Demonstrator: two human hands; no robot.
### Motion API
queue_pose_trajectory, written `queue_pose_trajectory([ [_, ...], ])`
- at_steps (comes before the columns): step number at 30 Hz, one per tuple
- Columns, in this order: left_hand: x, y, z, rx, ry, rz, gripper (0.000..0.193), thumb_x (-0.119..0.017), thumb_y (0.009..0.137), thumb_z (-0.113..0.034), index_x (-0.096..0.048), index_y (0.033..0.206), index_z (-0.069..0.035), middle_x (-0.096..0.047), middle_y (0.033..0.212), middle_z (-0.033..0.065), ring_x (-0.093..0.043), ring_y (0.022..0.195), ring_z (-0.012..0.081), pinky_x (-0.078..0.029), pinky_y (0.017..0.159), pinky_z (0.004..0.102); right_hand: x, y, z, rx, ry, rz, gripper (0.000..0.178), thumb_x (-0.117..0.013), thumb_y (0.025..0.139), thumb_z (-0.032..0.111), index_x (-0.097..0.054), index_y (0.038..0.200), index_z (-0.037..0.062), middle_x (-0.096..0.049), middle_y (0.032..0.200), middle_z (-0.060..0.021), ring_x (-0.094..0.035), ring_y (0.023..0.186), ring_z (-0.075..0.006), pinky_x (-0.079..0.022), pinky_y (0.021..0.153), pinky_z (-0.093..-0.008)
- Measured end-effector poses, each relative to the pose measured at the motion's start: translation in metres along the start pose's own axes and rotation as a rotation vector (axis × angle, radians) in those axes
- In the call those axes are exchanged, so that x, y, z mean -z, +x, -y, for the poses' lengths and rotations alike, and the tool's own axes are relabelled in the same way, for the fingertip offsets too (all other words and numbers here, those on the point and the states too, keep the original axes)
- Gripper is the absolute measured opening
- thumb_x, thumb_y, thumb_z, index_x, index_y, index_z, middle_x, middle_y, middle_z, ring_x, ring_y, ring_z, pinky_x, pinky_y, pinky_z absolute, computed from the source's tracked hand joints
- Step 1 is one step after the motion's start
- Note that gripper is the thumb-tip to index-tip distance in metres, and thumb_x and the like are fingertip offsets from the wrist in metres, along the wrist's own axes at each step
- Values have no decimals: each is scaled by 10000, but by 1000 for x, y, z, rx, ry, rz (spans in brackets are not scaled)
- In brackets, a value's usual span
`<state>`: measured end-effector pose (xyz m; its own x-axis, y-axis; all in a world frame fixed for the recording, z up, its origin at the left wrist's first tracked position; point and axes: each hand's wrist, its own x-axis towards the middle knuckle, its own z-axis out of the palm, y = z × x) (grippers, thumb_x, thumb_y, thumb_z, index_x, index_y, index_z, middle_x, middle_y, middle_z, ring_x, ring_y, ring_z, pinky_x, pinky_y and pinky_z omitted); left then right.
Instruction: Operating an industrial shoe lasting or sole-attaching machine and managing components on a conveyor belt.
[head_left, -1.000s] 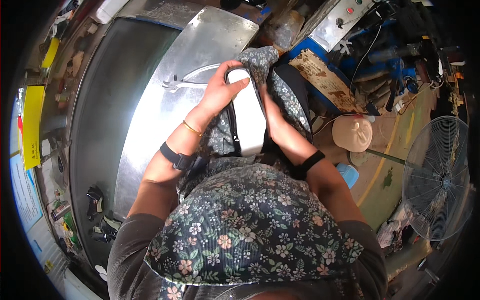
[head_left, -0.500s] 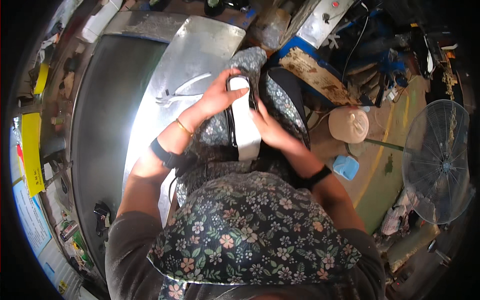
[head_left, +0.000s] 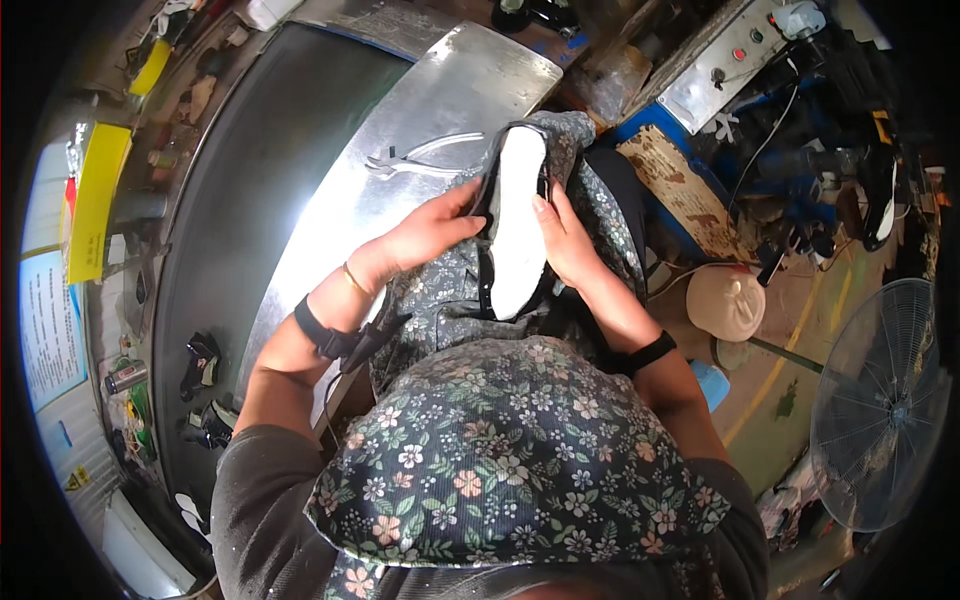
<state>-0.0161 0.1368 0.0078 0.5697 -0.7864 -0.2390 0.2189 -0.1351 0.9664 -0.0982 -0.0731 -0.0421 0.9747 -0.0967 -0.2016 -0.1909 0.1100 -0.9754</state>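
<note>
A shoe [head_left: 518,225] lies on my lap with its white bottom turned up and the black upper showing along both sides. One end points away from me and the other toward my body. My left hand [head_left: 440,230] grips the black edge on the left, thumb near the white surface. On the opposite side my right hand [head_left: 570,235] holds the shoe, thumb beside the white bottom and fingers along its flank. Left of the shoe, a pair of metal pliers [head_left: 425,158] with spread handles rests on the shiny metal sheet [head_left: 490,75].
A dark conveyor belt [head_left: 260,150] runs along the left, with black shoes [head_left: 200,362] on it. To the right are a rusty blue-framed machine [head_left: 680,180], a translucent plastic jug [head_left: 725,303], a light-blue container [head_left: 711,385] and a large fan [head_left: 880,405].
My left hand has slid back from the shoe's far end to its left edge, its thumb off the white bottom. More of the bottom shows. The whole view has shifted.
</note>
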Motion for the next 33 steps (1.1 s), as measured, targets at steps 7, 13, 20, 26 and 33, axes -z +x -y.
queue_pose_trajectory([
  [7, -25, 65, -4, 353, 734, -628, 586, -317, 1016, -403, -544, 1227, 94, -623, 1023, 340, -609, 988, 456, -488, 875, 460, -15, 12, 26, -100, -277, -113, 678, -466, 995, 360, -206, 1454, -67, -579, 1185, -317, -599, 1098, -392, -461, 933, -400],
  [13, -32, 35, -25, 201, 1042, -491, 502, -391, 987, -292, -415, 1277, 118, -607, 894, 367, -614, 773, 513, -512, 703, 542, -35, 8, 38, 4, -504, -145, 615, -443, 998, 287, -198, 1457, -40, -557, 1179, -360, -570, 1088, -478, -455, 912, -471],
  [20, -53, 23, 25, -88, 274, -673, 626, -394, 1009, -393, -279, 1438, 48, -517, 1327, 267, -550, 1169, 376, -421, 1005, 414, -35, 0, 29, 138, -494, -183, 560, -432, 1008, 297, -248, 1437, -14, -580, 1145, -347, -581, 1074, -476, -472, 888, -468],
  [26, 15, 69, 6, 182, -653, -477, 799, -224, 994, -612, -532, 1273, 70, -583, 1275, 182, -559, 1150, 259, -386, 1045, 369, 11, 51, 40, -97, -298, -55, 586, -381, 989, 507, -484, 1227, -18, -590, 990, -204, -566, 868, -311, -465, 717, -405],
  [33, 17, 101, -26, 149, 827, -582, 556, -335, 1004, -401, -657, 931, 47, -650, 1019, 289, -624, 940, 446, -496, 823, 472, -10, 130, 68, 143, -987, -97, 391, -485, 959, 319, -607, 1022, -47, -659, 950, -255, -629, 934, -412, -483, 810, -467],
])
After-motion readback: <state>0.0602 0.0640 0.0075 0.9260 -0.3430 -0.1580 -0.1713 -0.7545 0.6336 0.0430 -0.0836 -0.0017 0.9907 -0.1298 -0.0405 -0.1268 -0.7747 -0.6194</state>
